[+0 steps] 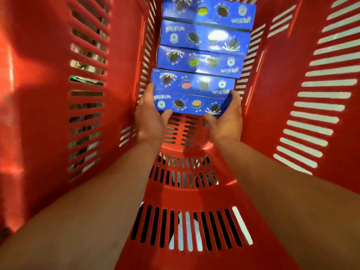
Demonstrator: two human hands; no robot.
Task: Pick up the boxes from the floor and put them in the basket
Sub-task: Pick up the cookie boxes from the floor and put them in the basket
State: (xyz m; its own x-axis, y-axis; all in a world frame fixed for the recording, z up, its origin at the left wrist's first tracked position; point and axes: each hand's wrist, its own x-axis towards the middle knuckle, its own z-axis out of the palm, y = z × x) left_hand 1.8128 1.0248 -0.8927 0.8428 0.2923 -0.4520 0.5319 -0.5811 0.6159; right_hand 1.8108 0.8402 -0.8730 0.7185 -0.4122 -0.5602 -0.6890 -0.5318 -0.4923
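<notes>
Two bare forearms nearest to the camera, reaching forward and down into a red plastic basket (194, 258) with slotted walls on every side. Left hand (149, 117) and right hand (227, 119) both at the nearest blue box (190, 104), one at each short end: left thumb lying up along the left edge, left fingers curled under the near lower corner; right thumb (235, 96) pressed against the right end, right fingers folded under the bottom edge. Both hands closed firmly around this one box, not wide open. Counted in total: five blue boxes, all of the same kind, printed with dark round sandwich cookies and white splashes. Four of them lined up one behind the other from the hands toward the far wall: second box (192, 82) touching the held one, then third box (200, 61), fourth box (204, 38) and fifth box (209, 11) at the top edge of the view, partly cut off. All five inside the basket, filling its width in the far part. Near part of the basket bottom bare, with several rows of dark slots. Cannot tell whether the held box rests already on the bottom or hangs slightly above it. Edges of the view blurred.
</notes>
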